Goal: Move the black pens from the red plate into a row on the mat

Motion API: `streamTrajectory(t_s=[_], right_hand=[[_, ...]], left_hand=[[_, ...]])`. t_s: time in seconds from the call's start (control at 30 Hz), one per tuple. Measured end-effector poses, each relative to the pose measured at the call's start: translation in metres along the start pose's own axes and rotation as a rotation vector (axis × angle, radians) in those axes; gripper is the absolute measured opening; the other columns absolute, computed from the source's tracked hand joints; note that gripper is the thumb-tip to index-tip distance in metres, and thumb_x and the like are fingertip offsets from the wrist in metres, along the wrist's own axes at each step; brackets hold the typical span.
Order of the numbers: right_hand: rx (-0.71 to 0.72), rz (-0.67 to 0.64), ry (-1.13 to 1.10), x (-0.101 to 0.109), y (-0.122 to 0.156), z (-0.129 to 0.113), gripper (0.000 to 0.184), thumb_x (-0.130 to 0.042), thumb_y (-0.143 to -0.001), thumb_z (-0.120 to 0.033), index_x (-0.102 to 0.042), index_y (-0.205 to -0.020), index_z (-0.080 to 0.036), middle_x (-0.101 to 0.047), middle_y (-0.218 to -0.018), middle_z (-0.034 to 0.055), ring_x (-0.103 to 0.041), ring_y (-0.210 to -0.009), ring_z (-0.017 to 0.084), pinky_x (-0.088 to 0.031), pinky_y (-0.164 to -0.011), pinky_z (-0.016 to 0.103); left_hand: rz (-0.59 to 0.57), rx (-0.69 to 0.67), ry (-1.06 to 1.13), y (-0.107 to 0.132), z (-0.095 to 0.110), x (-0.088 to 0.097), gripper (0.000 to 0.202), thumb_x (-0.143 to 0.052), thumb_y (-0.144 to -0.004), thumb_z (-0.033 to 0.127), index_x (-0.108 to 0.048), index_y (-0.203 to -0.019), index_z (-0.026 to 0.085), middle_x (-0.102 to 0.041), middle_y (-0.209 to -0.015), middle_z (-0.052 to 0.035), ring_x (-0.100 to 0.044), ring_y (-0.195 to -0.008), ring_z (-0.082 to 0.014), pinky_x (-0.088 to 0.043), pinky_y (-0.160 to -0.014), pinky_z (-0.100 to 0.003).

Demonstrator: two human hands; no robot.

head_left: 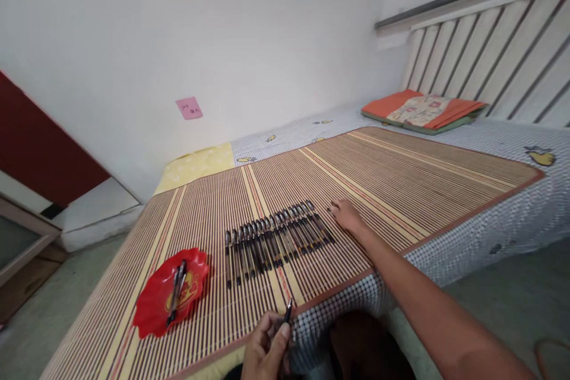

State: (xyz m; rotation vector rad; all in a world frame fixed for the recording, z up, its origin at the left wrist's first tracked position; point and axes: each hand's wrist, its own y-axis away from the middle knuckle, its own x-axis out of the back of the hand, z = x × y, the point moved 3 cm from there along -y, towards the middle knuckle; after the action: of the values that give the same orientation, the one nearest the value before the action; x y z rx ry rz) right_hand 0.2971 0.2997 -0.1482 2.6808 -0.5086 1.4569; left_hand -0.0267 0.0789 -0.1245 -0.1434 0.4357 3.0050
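My left hand [267, 347] is closed around a pen [288, 311] near the front edge of the mat, its bare pointed tip facing up and away from me. To the right of a row of pens, my right hand [346, 215] rests low over the mat with its fingers drawn together. A small dark bit shows at those fingertips, too small to name. Several clear-barrelled pens with dark ends lie side by side in the row [276, 237]. On the left, a red scalloped plate [149, 309] holds a few more pens [177, 292].
A striped bamboo mat [378, 172] covers much of the bed, over a checked sheet [499, 249]. Folded orange and patterned cloth [423, 110] lies at the back right by the white slatted headboard [499, 47]. A pink note [189, 108] is on the wall.
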Motion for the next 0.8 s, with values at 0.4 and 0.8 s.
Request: streamTrajectory(t_s=[0.4, 0.8], right_hand=[[0.146, 0.018, 0.008, 0.008, 0.025, 0.012, 0.027, -0.062, -0.084, -0.016, -0.075, -0.106, -0.015, -0.073, -0.104, 0.0112, -0.066, -0.099, 0.022, -0.046, -0.085, 0.027], [0.099, -0.026, 0.075, -0.016, -0.014, -0.024, 0.023, -0.064, -0.088, -0.024, -0.075, -0.107, -0.017, -0.073, -0.106, 0.0113, -0.066, -0.097, 0.021, -0.043, -0.079, 0.025]], left_hand=[[-0.041, 0.054, 0.047, -0.007, -0.013, -0.004, 0.052, -0.077, -0.068, 0.066, -0.056, -0.074, 0.019, -0.038, -0.054, 0.0083, -0.029, -0.046, -0.0051, -0.021, -0.045, -0.019], [-0.004, 0.023, -0.007, -0.01, -0.014, 0.002, 0.056, -0.075, -0.066, 0.07, -0.056, -0.073, 0.018, -0.042, -0.051, 0.0078, -0.033, -0.041, -0.0049, -0.02, -0.043, -0.02]])
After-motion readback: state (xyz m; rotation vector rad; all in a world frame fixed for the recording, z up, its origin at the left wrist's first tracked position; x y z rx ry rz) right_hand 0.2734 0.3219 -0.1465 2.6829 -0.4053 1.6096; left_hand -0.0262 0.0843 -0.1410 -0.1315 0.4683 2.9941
